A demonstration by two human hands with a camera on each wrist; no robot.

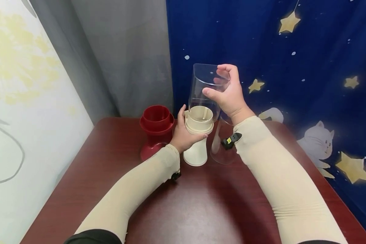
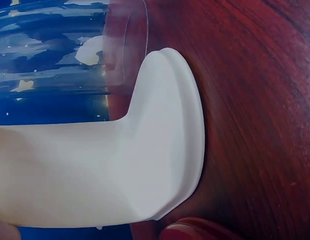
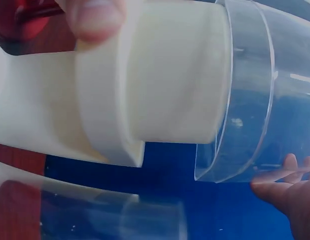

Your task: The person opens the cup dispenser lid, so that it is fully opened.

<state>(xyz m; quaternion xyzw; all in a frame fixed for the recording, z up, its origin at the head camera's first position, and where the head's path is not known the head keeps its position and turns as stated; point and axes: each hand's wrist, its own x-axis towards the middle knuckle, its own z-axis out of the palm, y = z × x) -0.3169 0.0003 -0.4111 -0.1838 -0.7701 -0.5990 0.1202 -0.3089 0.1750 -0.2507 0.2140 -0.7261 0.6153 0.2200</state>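
Note:
A cream waisted stand (image 1: 199, 127) with a round open collar stands upright on the table. My left hand (image 1: 184, 135) grips it just below the collar, thumb across the front. My right hand (image 1: 230, 93) holds a clear plastic cylinder (image 1: 198, 88) near its upper rim, thumb on the near side and fingers on the far side. In the right wrist view, the cylinder's lower edge (image 3: 235, 125) is at the top of the cream collar (image 3: 177, 75), with most of the collar uncovered. The left wrist view shows the stand's flared foot (image 2: 160, 140).
A red stand (image 1: 155, 127) of similar shape is left of the cream one. A second clear cylinder (image 1: 221, 149) rests on the dark red table (image 1: 183, 210) to the right. Behind the table hang grey (image 1: 128, 51) and blue star-patterned (image 1: 256, 40) curtains.

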